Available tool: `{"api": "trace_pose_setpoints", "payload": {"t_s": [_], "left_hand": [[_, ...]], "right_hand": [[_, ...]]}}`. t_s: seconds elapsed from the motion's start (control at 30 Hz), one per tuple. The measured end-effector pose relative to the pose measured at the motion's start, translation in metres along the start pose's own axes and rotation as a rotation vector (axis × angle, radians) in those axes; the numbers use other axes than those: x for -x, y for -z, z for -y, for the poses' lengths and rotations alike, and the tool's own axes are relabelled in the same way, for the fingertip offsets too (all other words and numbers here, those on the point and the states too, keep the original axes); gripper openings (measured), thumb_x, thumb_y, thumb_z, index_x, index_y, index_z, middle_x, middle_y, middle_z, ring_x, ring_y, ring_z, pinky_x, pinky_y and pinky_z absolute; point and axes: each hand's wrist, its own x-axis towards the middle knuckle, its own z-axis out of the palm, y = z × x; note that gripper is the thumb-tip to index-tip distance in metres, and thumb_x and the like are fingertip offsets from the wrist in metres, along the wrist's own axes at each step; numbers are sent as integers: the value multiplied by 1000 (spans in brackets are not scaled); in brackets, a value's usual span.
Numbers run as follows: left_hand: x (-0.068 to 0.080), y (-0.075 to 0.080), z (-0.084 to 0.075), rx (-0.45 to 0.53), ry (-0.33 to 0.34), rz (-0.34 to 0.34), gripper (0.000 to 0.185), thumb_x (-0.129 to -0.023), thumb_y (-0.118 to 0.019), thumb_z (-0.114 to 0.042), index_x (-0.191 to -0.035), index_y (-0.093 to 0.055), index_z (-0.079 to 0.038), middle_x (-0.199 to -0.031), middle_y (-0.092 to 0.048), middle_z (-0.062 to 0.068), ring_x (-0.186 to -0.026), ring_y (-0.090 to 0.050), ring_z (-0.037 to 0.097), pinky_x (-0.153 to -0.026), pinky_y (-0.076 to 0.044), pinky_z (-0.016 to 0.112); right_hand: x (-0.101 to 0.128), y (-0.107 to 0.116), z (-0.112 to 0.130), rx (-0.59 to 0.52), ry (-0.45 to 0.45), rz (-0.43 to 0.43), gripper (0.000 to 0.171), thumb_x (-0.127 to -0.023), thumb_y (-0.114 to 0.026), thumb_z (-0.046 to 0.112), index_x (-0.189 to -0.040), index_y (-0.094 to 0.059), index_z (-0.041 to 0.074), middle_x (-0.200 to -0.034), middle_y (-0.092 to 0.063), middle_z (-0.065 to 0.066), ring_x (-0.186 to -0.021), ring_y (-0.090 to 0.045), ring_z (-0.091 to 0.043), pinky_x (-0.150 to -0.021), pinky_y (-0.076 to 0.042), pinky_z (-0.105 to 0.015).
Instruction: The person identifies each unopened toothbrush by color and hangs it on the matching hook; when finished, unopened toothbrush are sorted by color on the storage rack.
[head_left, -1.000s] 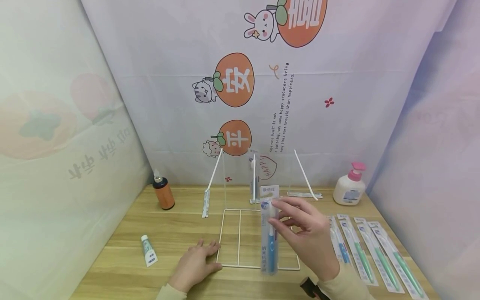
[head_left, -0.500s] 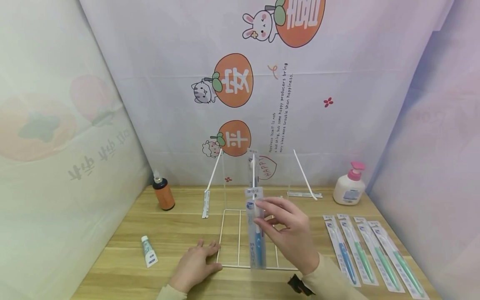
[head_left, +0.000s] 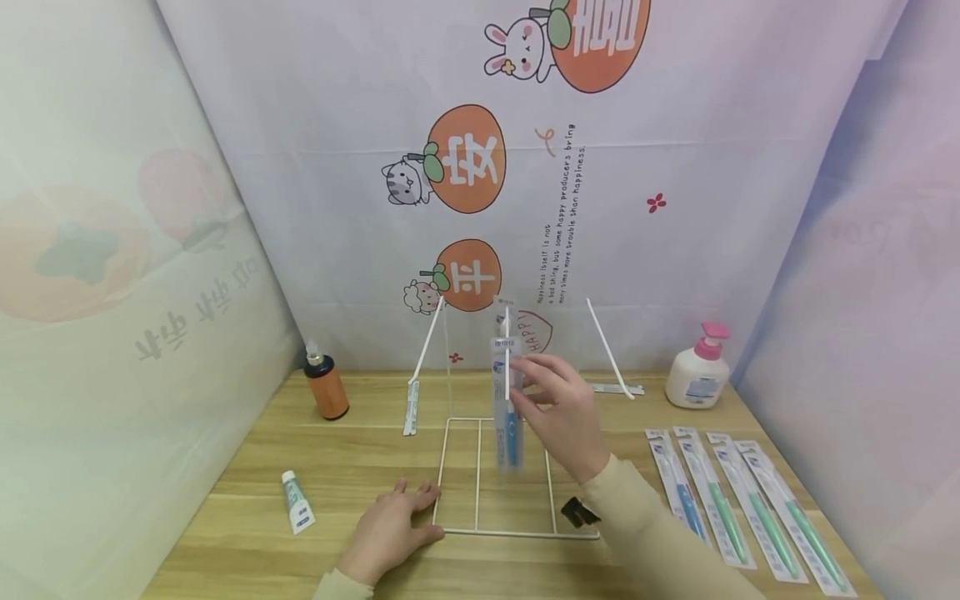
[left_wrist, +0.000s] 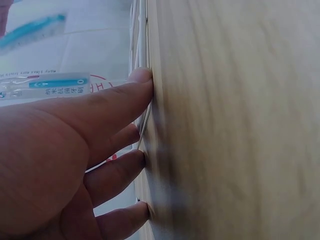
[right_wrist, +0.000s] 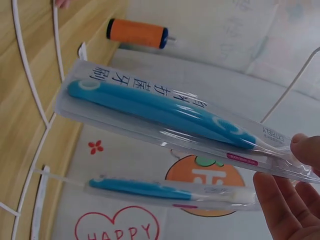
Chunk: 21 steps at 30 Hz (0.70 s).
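Note:
My right hand [head_left: 558,400] pinches the top of a packaged blue toothbrush [head_left: 507,408] and holds it upright over the white wire rack [head_left: 480,475], close to the rack's centre post. A second packaged blue toothbrush [head_left: 506,321] hangs on that post behind it. The right wrist view shows the held toothbrush [right_wrist: 165,110] in its clear pack, the hanging one [right_wrist: 165,192] beyond it, and my fingertips [right_wrist: 287,195] on the pack's end. My left hand [head_left: 390,525] lies flat on the wooden table, fingers [left_wrist: 115,107] touching the rack's front left corner.
Several packaged toothbrushes [head_left: 738,500], blue and green, lie in a row at the right. A white pump bottle [head_left: 701,371] stands at the back right, an orange bottle [head_left: 327,386] at the back left, a small tube [head_left: 297,501] at the front left. Printed cloth walls enclose the table.
My right hand has carried the packaged toothbrush up, left and away from me, from over the rack's front edge to the centre post. The left hand has not moved.

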Motion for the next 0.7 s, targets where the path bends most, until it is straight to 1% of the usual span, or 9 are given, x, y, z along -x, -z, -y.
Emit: {"api": "trace_pose_setpoints", "payload": {"t_s": [0.2, 0.4, 0.47, 0.7], "left_hand": [[0, 2, -2, -1, 2, 7, 63, -88, -89, -41, -141, -73, -11, -143, -69, 13, -136, -53, 61, -107, -42, 79], [0, 0, -1, -11, 4, 6, 62, -88, -89, -41, -141, -73, -11, -144, -69, 11, -136, -53, 61, -108, -41, 79], [0, 0, 0, -11, 5, 5, 62, -88, -89, -41, -141, -73, -11, -144, -69, 11, -136, -53, 61, -107, -41, 79], [0, 0, -1, -12, -6, 0, 62, -88, -88, -40, -140, -73, -10, -144, -69, 13, -135, -53, 62, -108, -41, 80]], "right_hand": [[-14, -9, -20, 31, -31, -17, 46, -81, -86, -16, -123, -77, -1, -123, -70, -16, -89, -77, -29, -71, -64, -21], [-21, -17, -36, 16, -58, -38, 46, -82, -83, -18, -124, -76, -1, -125, -69, -16, -91, -76, -30, -73, -65, -24], [-23, -19, -40, 14, -67, -45, 46, -82, -83, -18, -124, -76, 0, -126, -69, -16, -91, -76, -30, -73, -65, -25], [-28, -21, -45, 32, -95, -44, 44, -84, -84, -15, -123, -75, 1, -128, -68, -15, -97, -74, -27, -75, -64, -21]]}}
